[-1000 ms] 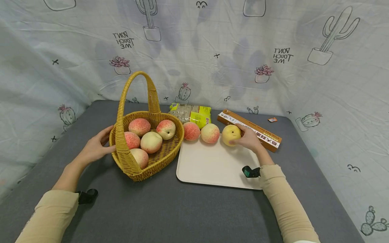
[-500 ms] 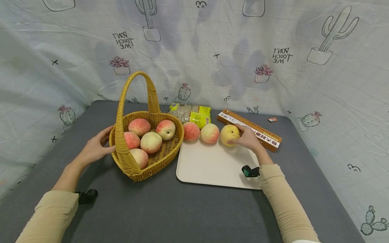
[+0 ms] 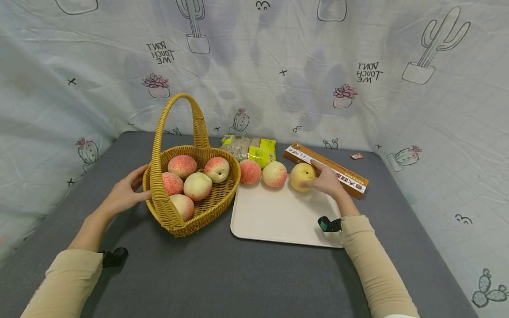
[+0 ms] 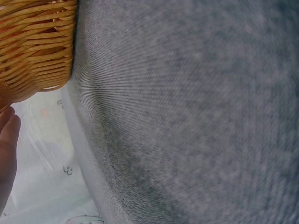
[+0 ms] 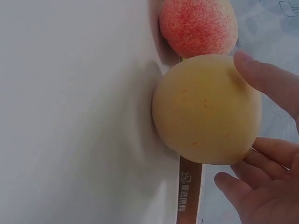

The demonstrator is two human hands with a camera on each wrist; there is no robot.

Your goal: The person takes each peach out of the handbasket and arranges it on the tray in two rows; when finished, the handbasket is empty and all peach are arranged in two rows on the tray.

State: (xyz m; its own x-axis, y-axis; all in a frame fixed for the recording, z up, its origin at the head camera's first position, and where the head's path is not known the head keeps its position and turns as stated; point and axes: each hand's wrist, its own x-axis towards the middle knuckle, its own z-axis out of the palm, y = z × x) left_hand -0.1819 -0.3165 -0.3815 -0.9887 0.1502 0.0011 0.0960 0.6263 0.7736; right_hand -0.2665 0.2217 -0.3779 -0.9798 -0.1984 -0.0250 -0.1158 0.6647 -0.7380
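In the head view my right hand (image 3: 327, 180) holds a yellow peach (image 3: 300, 177) at the far edge of the cream tray (image 3: 278, 216). The right wrist view shows my thumb over one side of this peach (image 5: 205, 109) and my fingers round the other. Beside it sit a cream-and-pink peach (image 3: 274, 174) and a red peach (image 3: 250, 172), in a row. My left hand (image 3: 123, 192) rests against the left side of the wicker basket (image 3: 210, 221), fingers fairly straight, thumb at the near side. Several peaches lie inside the basket.
Behind the tray lies a green-and-clear food packet (image 3: 248, 148). A long brown box (image 3: 326, 170) stands slantwise behind my right hand. Further right is a small orange wrapper (image 3: 356, 156). A patterned curtain (image 3: 254, 79) hangs around the grey table (image 3: 238, 278).
The yellow peach shifts slightly left, then back right with my right hand, its dark spot turning a little rightward. My left hand and the basket stay in place.
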